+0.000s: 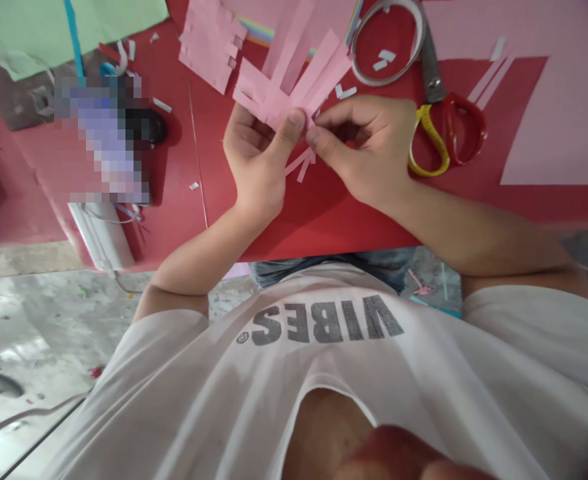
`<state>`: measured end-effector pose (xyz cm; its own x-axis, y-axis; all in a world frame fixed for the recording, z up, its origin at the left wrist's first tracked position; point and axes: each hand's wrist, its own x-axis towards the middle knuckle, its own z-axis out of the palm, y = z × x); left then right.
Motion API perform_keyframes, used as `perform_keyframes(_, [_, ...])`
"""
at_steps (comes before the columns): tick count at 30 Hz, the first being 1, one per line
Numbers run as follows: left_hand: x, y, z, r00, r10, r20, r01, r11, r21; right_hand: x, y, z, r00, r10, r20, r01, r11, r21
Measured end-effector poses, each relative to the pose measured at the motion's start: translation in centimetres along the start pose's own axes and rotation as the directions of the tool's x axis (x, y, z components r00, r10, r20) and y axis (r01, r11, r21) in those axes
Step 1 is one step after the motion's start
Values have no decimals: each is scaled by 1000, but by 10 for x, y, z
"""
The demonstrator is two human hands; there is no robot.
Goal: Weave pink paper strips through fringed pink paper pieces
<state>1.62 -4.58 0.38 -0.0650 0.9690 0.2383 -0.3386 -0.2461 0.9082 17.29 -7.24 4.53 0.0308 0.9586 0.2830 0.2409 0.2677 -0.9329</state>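
Observation:
Pink paper cut into strips (284,87) is held above the red table, its long strips fanning away from me. My left hand (261,143) grips it from the left, thumb on top and fingers curled beneath. My right hand (369,143) pinches the near right edge of the same paper between thumb and forefinger. Narrow paper ends (301,165) poke out below, between the hands. Just beyond lies a pink woven paper piece (211,43) with small folded tabs. What the left fingers do under the paper is hidden.
Scissors with red and yellow handles (447,127) lie right of my right hand, beside a tape roll (359,47). Pink sheets (564,120) cover the right side. A white power strip (101,233) and blurred-out objects stand left. White scraps (387,57) dot the red table (184,220).

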Motion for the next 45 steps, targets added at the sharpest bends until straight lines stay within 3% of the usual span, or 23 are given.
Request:
perform_keyframes(7, [-5, 12, 9, 998, -43, -49, 46, 998, 44, 1, -2, 2, 996, 88, 5, -89, 994, 64])
perform_keyframes(17, [-5, 15, 10, 1000, -6, -19, 6, 999, 40, 1, -1, 4, 998, 63, -19, -60, 992, 111])
perform_keyframes(21, [-6, 15, 11, 1000, -13, -9, 14, 995, 97, 2, 1, 5, 998, 12, -67, -5, 994, 110])
perform_keyframes(26, [-7, 17, 10, 997, -77, -14, 78, 974, 215, 2, 1, 5, 998, 44, -48, -39, 993, 107])
perform_keyframes(31, [-7, 18, 9, 996, -85, -27, 89, 980, 176, 0, 3, 6, 999, 5, -45, 4, 978, 207])
perform_keyframes(45, [-6, 20, 12, 1000, 3, -29, -1, 998, 70, -1, 0, 4, 999, 39, -27, -35, 991, 127])
